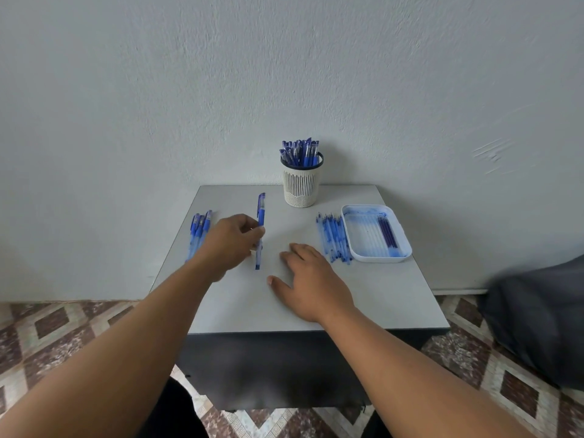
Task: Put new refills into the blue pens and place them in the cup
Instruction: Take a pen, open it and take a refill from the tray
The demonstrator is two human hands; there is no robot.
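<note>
Head view, only one: left hand (232, 240) pinches a blue pen (260, 230) near its middle, fingers curled round the barrel, cap end pointing away toward the wall, tip end toward the person. Pen looks just above or barely on the table (363, 298); cannot tell which. Right hand (311, 276) lies flat on the tabletop, fingers spread and relaxed, holding nothing.

Cup (301, 181) stands at the far edge, upright, already crowded with pens. Small pile of pens (198, 230) lies left of the left hand, partly hidden by it. Row of refills (335, 238) lies right of the right hand, just beside a white tray (407, 248) holding a few dark refills (388, 232).

Step looks like pickup of the next pen for refilling. To do it well: bring the right hand in to grip one end, left keeps the barrel steady, twist apart along the axis, don't bend. Fetch one refill only from the row, without nudging the rest. Full cup likely needs a careful vertical drop-in.
</note>
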